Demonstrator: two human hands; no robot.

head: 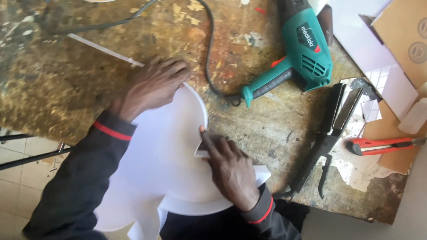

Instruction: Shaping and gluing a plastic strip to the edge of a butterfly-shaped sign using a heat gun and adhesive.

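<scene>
On the tabletop (66, 89), my left hand (153, 86) lies spread flat on the white sheet (164, 155); my right hand (231, 171) fingers pinch a small pad against its edge, best rubbed steadily.

From my remote seat I see two bare hands and two sleeved arms in the head camera. The left hand (153, 86) comes out of a dark, charcoal-coloured long sleeve (78, 178) whose cuff carries a thin red band running around the wrist. The right hand (231, 171) wears the same kind of dark sleeve (271, 220), again finished with a narrow red stripe at the cuff. The fabric looks soft and slightly creased. I see no gloves, rings or watch on either hand.
</scene>
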